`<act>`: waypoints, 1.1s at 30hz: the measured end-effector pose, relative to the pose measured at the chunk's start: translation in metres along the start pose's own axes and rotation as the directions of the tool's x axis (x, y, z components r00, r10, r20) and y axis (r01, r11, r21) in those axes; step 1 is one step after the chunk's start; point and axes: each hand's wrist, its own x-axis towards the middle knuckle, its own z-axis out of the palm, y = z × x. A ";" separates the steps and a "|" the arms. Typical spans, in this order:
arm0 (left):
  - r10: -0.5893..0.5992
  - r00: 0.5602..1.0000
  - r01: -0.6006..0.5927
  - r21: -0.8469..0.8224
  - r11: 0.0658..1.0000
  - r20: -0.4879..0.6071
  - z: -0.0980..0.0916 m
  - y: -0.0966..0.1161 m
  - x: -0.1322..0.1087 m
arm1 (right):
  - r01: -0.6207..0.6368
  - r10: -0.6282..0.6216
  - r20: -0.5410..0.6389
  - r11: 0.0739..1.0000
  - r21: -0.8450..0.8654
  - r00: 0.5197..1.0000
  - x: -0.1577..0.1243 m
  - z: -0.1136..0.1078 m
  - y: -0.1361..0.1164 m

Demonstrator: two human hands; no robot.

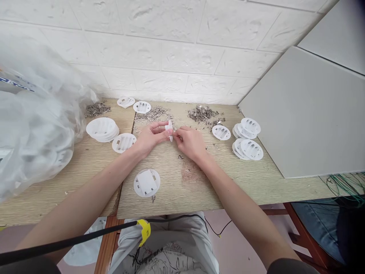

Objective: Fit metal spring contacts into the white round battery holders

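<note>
My left hand (152, 137) pinches a round white plastic battery holder (170, 125), held on edge above the table. My right hand (190, 141) is closed beside it, its fingertips at the disc's right face; whatever they hold is hidden. Behind the hands lie piles of small metal clips (201, 114). Nearer me, another white disc (146, 182) rests with its square compartment facing up, a loose clip (153, 198) just below it. A few clips (180, 156) are scattered under my right wrist.
At the left, a large clear plastic bag (37, 125) of white parts stands near stacked discs (102, 128). More discs (248, 149) are piled at the right, before a grey panel (310, 114). A black cable (85, 238) with a yellow tag crosses in front. Green wires (346, 186) lie far right.
</note>
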 end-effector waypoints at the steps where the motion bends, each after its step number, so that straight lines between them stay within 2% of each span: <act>1: 0.000 1.000 0.000 -0.006 1.000 -0.004 0.000 0.000 0.000 | -0.005 0.006 -0.008 1.000 0.003 1.000 0.000 0.001 0.000; 15: -0.006 1.000 0.006 -0.050 0.999 -0.004 0.000 0.001 0.000 | -0.027 0.026 0.013 0.999 0.047 1.000 -0.001 -0.006 0.002; 22: 0.012 1.000 -0.012 0.001 1.000 -0.005 0.000 0.000 -0.001 | -0.028 0.027 0.021 0.999 0.041 0.999 -0.001 -0.004 0.002; 33: 0.011 1.000 -0.011 -0.018 1.000 -0.014 -0.001 -0.002 0.002 | 0.049 -0.043 0.053 0.993 -0.108 0.998 -0.002 0.001 -0.001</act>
